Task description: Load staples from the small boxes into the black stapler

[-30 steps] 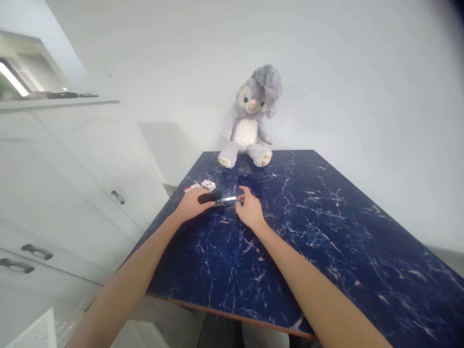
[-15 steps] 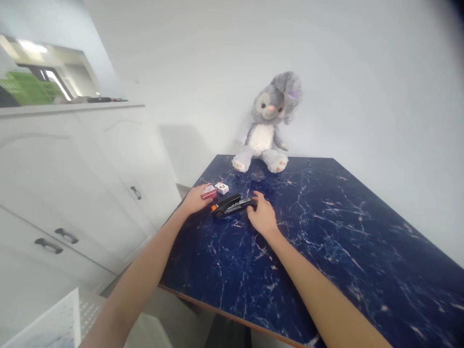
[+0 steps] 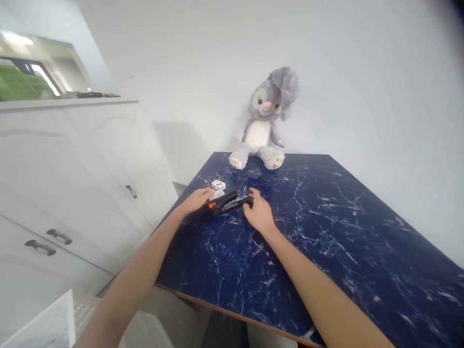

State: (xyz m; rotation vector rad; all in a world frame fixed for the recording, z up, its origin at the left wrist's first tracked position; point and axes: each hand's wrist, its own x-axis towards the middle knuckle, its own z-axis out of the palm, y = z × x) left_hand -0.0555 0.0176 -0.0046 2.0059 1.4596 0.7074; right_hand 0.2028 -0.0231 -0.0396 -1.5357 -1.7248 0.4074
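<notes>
A black stapler with an orange piece at its left end lies on the dark blue marbled table. Its upper arm is raised from the metal magazine. My right hand grips the stapler's right end between thumb and fingers. At the stapler's left, my left hand has its fingers closed on a small red-and-white box, tilted so that a white face shows. Just behind it rests a second small white box with dark print, which neither hand holds.
A grey plush toy sits at the table's far edge against the wall. White cabinets stand to the left, with a green basket on top. A white perforated object is at lower left.
The red-and-white box has tipped in my left hand, showing a white face instead of its red side. My right hand stays at the stapler's end. The whole view has shifted slightly.
</notes>
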